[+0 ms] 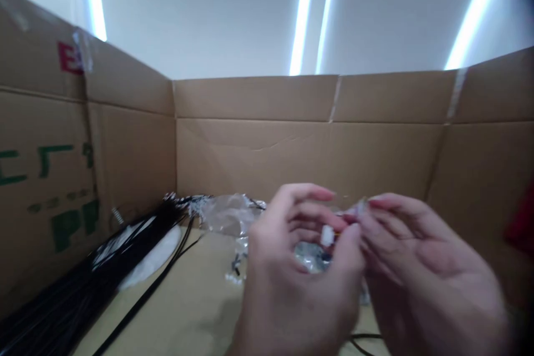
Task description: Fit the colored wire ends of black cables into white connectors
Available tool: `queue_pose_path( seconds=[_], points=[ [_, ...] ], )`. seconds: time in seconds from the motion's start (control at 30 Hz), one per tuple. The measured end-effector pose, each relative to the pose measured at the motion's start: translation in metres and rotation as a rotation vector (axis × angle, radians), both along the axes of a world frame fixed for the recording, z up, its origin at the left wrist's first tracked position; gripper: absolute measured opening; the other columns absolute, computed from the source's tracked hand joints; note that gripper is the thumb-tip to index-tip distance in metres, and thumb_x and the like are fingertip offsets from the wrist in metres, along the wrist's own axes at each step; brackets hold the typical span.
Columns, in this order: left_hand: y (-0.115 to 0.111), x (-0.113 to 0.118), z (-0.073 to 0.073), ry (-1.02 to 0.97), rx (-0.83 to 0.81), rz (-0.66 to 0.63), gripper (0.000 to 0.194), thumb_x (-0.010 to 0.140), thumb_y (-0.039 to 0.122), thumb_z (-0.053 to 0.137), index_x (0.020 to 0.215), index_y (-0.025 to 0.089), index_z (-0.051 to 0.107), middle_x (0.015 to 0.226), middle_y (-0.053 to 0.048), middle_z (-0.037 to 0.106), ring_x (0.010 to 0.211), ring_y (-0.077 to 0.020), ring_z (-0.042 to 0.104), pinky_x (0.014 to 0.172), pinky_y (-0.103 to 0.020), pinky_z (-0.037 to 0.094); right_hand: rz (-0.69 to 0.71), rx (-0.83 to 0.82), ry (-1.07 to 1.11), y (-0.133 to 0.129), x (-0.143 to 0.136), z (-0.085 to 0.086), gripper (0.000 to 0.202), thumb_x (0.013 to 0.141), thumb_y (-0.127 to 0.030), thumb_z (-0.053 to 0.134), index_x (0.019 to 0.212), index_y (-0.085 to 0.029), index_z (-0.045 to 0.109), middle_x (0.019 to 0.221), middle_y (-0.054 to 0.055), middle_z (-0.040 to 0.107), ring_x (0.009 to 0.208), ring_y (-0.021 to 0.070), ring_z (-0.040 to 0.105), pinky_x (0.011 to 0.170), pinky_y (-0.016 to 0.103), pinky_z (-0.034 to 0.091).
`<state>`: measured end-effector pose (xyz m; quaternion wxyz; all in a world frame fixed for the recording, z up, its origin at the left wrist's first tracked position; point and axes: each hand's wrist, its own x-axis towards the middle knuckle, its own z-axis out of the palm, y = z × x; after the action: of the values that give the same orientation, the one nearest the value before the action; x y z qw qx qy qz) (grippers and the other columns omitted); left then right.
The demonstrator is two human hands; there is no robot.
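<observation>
My left hand (287,278) is closed in front of me, its fingers curled around a small white connector (327,235) with a bit of orange wire beside it. Touching it from the right, my right hand (425,267) pinches a small pale piece (361,209) between thumb and fingers. That piece is blurred, so I cannot tell its kind. Behind the left hand, a clear plastic bag (308,256) shows through the gap between thumb and fingers.
Cardboard walls (250,150) surround the work surface (196,289). A bundle of black cables (83,295) lies along the left, partly over a white round item (161,253). Clear plastic bags (229,214) sit at the back. A dark cable (365,337) shows below the hands.
</observation>
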<state>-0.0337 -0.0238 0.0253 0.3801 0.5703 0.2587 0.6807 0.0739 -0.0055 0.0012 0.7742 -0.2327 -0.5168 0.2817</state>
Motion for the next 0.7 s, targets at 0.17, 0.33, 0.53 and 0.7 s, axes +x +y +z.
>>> queue_pose_path(
  seconds=[0.17,0.33,0.53,0.7],
  points=[
    [0.009,0.000,-0.007,0.052,-0.072,-0.173,0.028,0.077,0.022,0.068,0.104,0.017,0.061,0.079,0.000,0.065,0.073,-0.0066,0.063,0.068,-0.009,0.053,-0.068,0.125,0.025,-0.006,0.000,0.009,0.020,0.071,-0.018,0.076,0.087,-0.025,0.066,0.079,-0.001,0.067,0.072,0.0073,0.067,0.067,0.007,0.054],
    [0.006,0.002,-0.008,0.038,0.001,-0.203,0.017,0.078,0.022,0.068,0.095,0.018,0.066,0.076,0.001,0.065,0.073,-0.0074,0.064,0.069,-0.011,0.054,-0.053,0.209,-0.021,-0.008,0.002,0.005,0.019,0.076,-0.012,0.071,0.088,-0.026,0.065,0.079,-0.003,0.067,0.073,0.0048,0.066,0.069,0.004,0.053],
    [-0.010,0.012,-0.003,-0.049,0.044,0.083,0.039,0.076,0.018,0.068,0.112,0.027,0.058,0.072,0.004,0.065,0.071,-0.0054,0.063,0.069,-0.007,0.052,-0.020,0.263,-0.058,-0.011,0.006,0.007,0.014,0.080,-0.011,0.066,0.082,-0.025,0.065,0.078,-0.004,0.065,0.073,0.0040,0.064,0.071,0.006,0.053],
    [-0.006,0.012,-0.008,-0.018,0.036,0.048,0.024,0.076,0.020,0.068,0.097,0.021,0.058,0.072,0.003,0.064,0.066,-0.0047,0.063,0.063,-0.005,0.051,-0.095,0.300,-0.029,-0.013,-0.001,0.008,0.019,0.079,-0.006,0.065,0.083,-0.024,0.065,0.076,-0.006,0.064,0.070,0.0024,0.064,0.071,0.004,0.053]
  ],
)
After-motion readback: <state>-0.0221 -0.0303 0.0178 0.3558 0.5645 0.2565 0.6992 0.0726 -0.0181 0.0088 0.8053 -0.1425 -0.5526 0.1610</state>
